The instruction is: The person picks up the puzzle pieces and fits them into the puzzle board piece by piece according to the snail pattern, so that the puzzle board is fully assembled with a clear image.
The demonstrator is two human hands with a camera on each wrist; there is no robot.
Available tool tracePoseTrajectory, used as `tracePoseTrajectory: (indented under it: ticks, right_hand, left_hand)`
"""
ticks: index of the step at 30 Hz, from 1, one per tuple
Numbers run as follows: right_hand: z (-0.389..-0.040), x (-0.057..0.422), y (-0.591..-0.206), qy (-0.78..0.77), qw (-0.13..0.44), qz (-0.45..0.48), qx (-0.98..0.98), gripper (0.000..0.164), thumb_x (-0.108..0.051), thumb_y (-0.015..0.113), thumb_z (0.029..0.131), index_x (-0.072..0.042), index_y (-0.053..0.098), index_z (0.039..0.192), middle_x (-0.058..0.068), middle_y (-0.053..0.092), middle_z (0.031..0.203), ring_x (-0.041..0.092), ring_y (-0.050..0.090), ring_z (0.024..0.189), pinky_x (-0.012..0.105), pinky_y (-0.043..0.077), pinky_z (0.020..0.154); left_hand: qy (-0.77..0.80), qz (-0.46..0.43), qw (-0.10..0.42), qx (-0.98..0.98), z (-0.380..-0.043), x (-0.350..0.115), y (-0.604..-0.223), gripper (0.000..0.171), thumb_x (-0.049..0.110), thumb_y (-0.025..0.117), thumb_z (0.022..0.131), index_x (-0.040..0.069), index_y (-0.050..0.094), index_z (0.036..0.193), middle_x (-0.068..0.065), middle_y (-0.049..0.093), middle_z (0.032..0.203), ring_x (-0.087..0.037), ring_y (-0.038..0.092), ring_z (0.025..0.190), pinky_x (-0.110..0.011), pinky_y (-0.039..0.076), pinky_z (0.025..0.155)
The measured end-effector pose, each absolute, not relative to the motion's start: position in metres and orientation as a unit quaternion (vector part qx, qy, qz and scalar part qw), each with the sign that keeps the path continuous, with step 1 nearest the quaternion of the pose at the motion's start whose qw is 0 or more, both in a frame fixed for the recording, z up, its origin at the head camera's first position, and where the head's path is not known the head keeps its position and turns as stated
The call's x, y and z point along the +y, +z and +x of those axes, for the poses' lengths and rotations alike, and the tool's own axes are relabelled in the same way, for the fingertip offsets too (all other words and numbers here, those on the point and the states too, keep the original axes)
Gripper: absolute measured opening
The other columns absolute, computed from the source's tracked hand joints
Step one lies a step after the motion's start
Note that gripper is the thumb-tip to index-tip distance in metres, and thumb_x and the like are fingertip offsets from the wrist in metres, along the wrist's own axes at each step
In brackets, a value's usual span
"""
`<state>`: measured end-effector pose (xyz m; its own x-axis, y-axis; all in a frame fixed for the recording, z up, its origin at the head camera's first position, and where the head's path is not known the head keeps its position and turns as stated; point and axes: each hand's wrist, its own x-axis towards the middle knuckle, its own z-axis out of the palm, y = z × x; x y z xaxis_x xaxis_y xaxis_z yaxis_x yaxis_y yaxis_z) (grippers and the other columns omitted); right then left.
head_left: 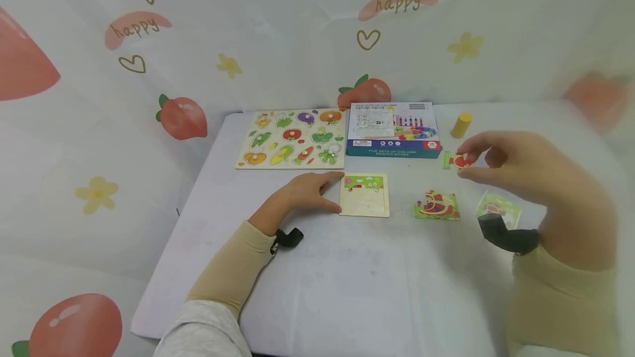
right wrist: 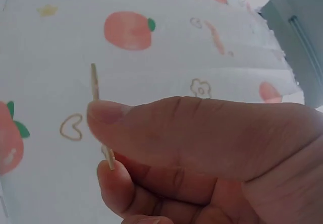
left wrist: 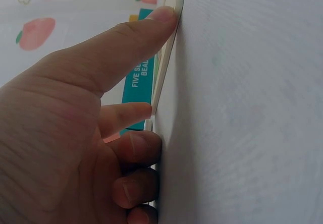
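The left hand [head_left: 307, 190] has thumb and forefinger spread apart, touching the left side of a square, pale wooden puzzle tray [head_left: 364, 203], which lies flat on the white-covered table [head_left: 377, 269]. A green printed strip [head_left: 364, 182] fills the tray's top. The right hand [head_left: 513, 161] pinches a thin red-and-green wooden puzzle piece [head_left: 455, 161] between thumb and fingers, raised off the table. Loose red-and-green picture pieces [head_left: 436, 206] lie right of the tray, apart from it.
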<state>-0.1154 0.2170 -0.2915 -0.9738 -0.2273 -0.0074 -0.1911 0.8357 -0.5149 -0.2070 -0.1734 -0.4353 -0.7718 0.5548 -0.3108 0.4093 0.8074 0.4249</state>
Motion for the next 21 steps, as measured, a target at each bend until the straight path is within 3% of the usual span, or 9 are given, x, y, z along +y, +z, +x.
tracePoseTrajectory:
  ticks: [17,21]
  right_hand:
    - [-0.102,0.162,-0.289,-0.369,-0.027,-0.170,0.913,0.031,-0.020,0.087,0.085,-0.011,0.075,0.112,0.003,0.052,0.078,0.020,0.047,0.072,0.028,0.036,0.056]
    - [-0.104,0.148,-0.291,-0.385,-0.018,-0.177,0.906,0.032,-0.019,0.086,0.085,-0.010,0.075,0.113,0.004,0.050,0.076,0.023,0.046,0.071,0.030,0.034,0.056]
  left_hand:
    - [0.171,0.263,0.218,0.924,-0.208,-0.173,-0.433,0.092,0.061,0.080,0.081,0.031,0.041,0.159,-0.001,0.045,0.081,-0.015,0.044,0.074,-0.033,0.032,0.069]
    - [0.175,0.263,0.218,0.923,-0.208,-0.173,-0.434,0.092,0.061,0.080,0.080,0.031,0.042,0.158,-0.001,0.044,0.081,-0.015,0.043,0.073,-0.033,0.031,0.068]
